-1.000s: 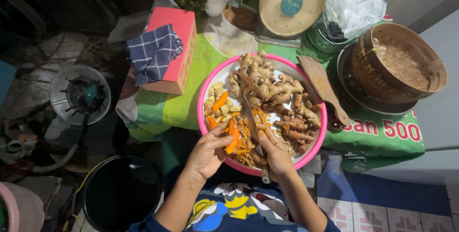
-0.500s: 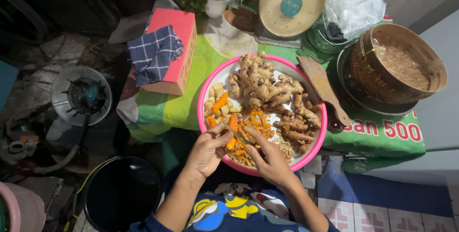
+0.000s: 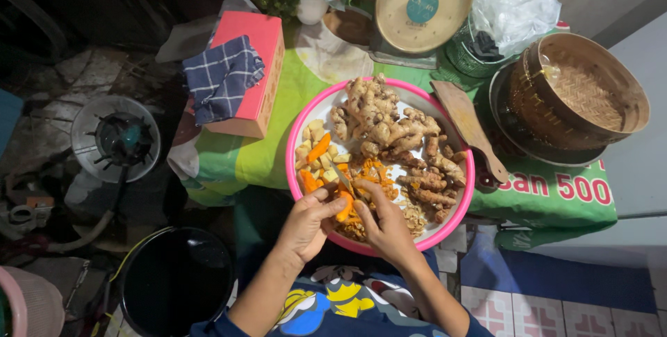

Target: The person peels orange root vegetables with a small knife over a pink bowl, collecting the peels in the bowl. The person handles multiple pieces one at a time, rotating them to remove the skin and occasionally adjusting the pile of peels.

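Note:
A round pink tray (image 3: 299, 123) holds a heap of pale ginger roots (image 3: 375, 114), darker roots (image 3: 431, 181) and cut orange and yellow slices (image 3: 316, 153). My left hand (image 3: 306, 226) is at the tray's near rim, its fingers closed on an orange root piece (image 3: 345, 207). My right hand (image 3: 388, 229) is right beside it, gripping a small knife. The knife's blade (image 3: 340, 177) points up-left over the slices and meets the orange piece. Both hands touch at the fingertips.
Around the tray on a green cloth (image 3: 243, 156) are a pink box (image 3: 267, 45) with a checked cloth (image 3: 222, 76), a weighing scale (image 3: 422, 3), a wooden paddle (image 3: 469, 125) and a bamboo basket (image 3: 580, 90). On the floor at left are a black bucket (image 3: 174, 278) and a gas burner (image 3: 118, 139).
Both hands have drawn slightly toward the tray's near rim. The knife blade has shifted left and now lies against the orange piece held in my left hand.

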